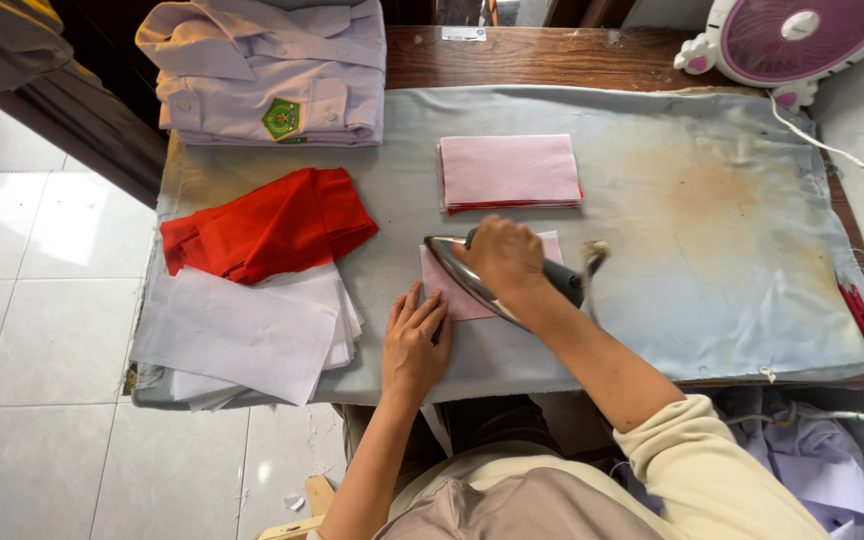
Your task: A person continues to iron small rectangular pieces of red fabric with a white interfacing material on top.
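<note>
The right hand (505,258) is closed around the dark handle of an iron (492,283), its grip clamped on that handle. The iron's shiny base lies tilted across a pink cloth piece (442,290), which rests flat on the grey-blue ironing cover (712,230) spread over the table (552,55). The iron's pointed end faces away from the person and to their left, and its cord leaves the handle's back end toward their right.

The left hand (415,345) lies flat, fingers together and stretched out, palm down on the cover just beside the iron, with the fingertips touching the near left edge of the pink cloth piece. It holds nothing.

Beyond the iron, a little farther from the person, sits a neat stack of pink pieces (509,172) with red edges showing underneath. Left of the iron lies a folded red cloth (270,225), which partly overlaps a loose pile of white sheets (247,335) nearer the table's front left corner. Far left beyond the iron, folded pale shirts (272,75) with a green badge are stacked. Far right beyond the iron stands a pink and white fan (797,38), its white cable running off to the right. A red pen (858,310) lies at the cover's right edge.
</note>
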